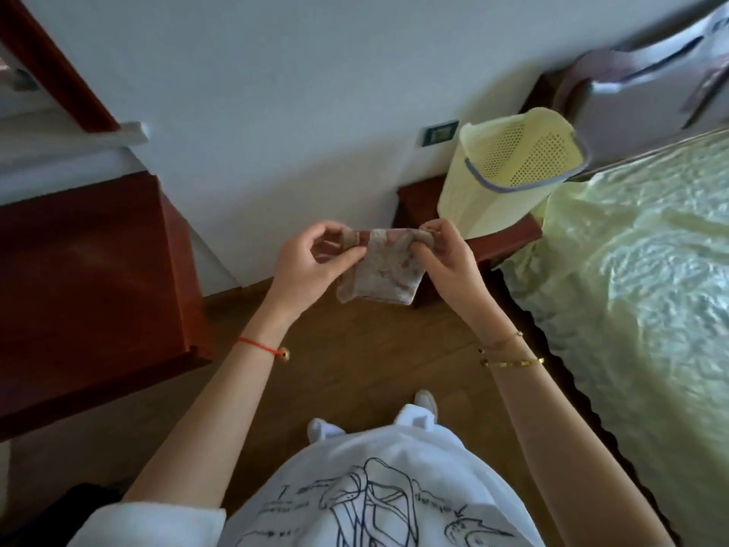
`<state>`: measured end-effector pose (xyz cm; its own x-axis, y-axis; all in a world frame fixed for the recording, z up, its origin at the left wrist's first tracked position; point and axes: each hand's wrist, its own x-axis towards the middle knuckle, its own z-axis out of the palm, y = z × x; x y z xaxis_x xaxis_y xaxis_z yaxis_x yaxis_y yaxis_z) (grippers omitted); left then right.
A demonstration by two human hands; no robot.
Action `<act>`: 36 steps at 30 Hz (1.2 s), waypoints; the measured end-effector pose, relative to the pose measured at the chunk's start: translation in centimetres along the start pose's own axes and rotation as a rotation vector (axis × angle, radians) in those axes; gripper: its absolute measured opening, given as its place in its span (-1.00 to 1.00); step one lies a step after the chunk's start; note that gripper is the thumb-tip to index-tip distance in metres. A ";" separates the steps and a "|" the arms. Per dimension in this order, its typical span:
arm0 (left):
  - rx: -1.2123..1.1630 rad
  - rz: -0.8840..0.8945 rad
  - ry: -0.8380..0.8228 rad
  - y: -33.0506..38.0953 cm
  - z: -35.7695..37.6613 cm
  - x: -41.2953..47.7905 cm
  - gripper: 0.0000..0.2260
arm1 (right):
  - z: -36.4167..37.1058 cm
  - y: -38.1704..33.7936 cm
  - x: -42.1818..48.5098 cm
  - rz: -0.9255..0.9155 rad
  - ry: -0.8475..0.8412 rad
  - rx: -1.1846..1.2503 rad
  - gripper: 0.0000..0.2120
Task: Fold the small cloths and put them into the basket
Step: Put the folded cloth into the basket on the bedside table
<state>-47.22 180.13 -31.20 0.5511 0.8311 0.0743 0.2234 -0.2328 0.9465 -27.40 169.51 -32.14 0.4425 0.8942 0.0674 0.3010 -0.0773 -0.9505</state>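
A small brownish patterned cloth (380, 276) hangs in the air in front of me, above the wooden floor. My left hand (311, 260) pinches its upper left corner, which is rolled around my fingers. My right hand (442, 250) grips the bunched upper right corner. The cloth's lower half droops freely between both hands. A pale yellow perforated basket (509, 167) with a grey rim stands tilted on a dark wooden nightstand (501, 236), just beyond and to the right of my right hand. I see no cloth in the part of its inside that shows.
A bed with a light green quilted cover (647, 270) fills the right side. A reddish wooden cabinet (86, 278) stands at the left. A white wall with a dark socket plate (440, 132) is ahead. Wooden floor (355, 373) lies under my feet.
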 end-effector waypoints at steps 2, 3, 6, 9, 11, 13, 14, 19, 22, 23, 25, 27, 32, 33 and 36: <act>-0.026 -0.004 -0.032 1.1 3.5 0.9 -0.82 | -3.5 1.1 -0.6 0.014 0.024 0.031 -0.91; -0.049 -0.015 -0.043 1.7 5.3 1.4 -0.81 | -5.2 1.6 -0.8 0.026 0.035 0.041 -0.91; -0.107 -0.023 -0.075 3.4 11.1 2.8 -0.84 | -11.0 3.2 -0.9 0.048 0.075 0.054 -0.92; -0.153 -0.034 -0.068 4.9 17.0 4.5 -0.86 | -16.9 4.8 -0.2 0.123 0.086 0.080 -0.80; -0.183 -0.060 -0.046 5.6 20.5 5.7 -0.82 | -20.5 6.0 0.6 0.214 0.073 0.194 -0.74; -0.201 -0.079 -0.003 6.4 23.5 7.1 -0.81 | -23.7 7.2 1.7 0.301 0.036 0.322 -0.75; -0.207 -0.086 0.020 6.8 24.7 7.8 -0.82 | -25.1 7.8 2.4 0.326 0.010 0.346 -0.78; -0.162 -0.082 0.099 7.9 29.3 12.4 -0.84 | -29.7 9.8 6.7 0.304 -0.033 0.271 -0.94; -0.097 -0.069 0.121 8.0 31.4 16.2 -0.78 | -31.2 10.6 10.5 0.228 0.002 0.077 -0.89; -0.078 -0.065 0.129 8.0 32.0 17.6 -0.76 | -31.5 11.0 12.0 0.197 0.022 -0.007 -0.89; -0.056 -0.055 0.151 7.8 33.3 20.8 -0.76 | -32.3 11.8 15.1 0.119 0.064 -0.158 -0.89; -0.045 -0.061 0.175 7.5 34.4 24.1 -0.77 | -33.0 12.5 18.2 0.042 0.089 -0.252 -0.89; -0.033 -0.164 0.238 5.9 37.0 33.2 -0.74 | -34.5 15.2 27.4 -0.009 0.057 -0.387 -0.82; -0.035 -0.200 0.240 5.5 37.4 34.8 -0.76 | -34.7 16.0 29.1 0.020 0.045 -0.401 -0.82; -0.068 -0.344 0.211 4.0 38.6 39.3 -0.78 | -35.0 18.5 34.2 0.157 0.009 -0.432 -0.79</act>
<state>6.37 192.33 -36.63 0.2745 0.9418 -0.1942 0.3088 0.1049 0.9453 22.91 183.19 -36.82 0.5176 0.8533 -0.0629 0.5532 -0.3899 -0.7362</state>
